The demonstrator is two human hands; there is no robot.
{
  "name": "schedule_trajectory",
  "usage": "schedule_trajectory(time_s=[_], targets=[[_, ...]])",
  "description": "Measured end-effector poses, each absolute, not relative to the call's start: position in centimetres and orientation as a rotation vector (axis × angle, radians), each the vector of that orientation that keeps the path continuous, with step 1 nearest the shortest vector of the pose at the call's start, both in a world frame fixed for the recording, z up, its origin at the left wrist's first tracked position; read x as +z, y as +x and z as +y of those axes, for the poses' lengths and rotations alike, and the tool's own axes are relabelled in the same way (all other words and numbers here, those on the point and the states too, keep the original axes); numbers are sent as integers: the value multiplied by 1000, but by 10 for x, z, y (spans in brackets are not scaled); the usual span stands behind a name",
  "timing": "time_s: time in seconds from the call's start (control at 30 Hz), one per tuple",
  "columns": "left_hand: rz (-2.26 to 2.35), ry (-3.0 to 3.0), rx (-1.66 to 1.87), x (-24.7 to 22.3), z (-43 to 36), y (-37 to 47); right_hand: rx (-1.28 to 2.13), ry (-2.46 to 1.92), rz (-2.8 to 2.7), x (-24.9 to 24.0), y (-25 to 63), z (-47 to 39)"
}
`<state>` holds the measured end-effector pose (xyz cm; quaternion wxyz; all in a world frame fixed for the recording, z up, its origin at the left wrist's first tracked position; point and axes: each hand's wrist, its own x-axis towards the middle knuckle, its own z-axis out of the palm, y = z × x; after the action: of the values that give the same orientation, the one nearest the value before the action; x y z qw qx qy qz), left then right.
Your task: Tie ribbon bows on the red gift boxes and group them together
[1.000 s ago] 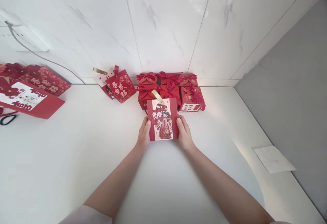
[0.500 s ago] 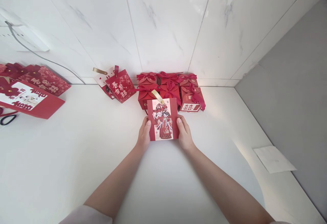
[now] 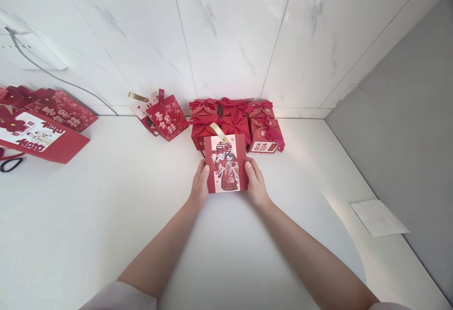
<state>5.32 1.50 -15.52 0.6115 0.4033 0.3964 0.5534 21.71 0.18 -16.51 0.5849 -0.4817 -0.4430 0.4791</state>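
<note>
Between my two hands is a red gift box with a pale panel that shows two figures in red robes. A gold strap with a rivet stands up from its top edge. My left hand is closed on its left side, thumb on the front. On the opposite side my right hand grips it the same way. The fingers behind the box are hidden. Just beyond it, several red boxes tied with ribbon stand in two rows, and the held box partly covers the front ones.
Left of the ribboned boxes, red and white strap-topped boxes lean together near the tiled wall. More red packages stand at far left, by black scissors handles. A grey cable hangs there. White paper lies at the right edge.
Almost nothing differs. Both hands hold the box in the same place, and the whole view has shifted by only a few pixels.
</note>
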Motion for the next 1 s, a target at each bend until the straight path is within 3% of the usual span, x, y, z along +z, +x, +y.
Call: schedule_trajectory(time_s=[1.0], targets=[[993, 1030, 1307, -156, 13, 53, 1032, -1125, -989, -162, 214, -2]])
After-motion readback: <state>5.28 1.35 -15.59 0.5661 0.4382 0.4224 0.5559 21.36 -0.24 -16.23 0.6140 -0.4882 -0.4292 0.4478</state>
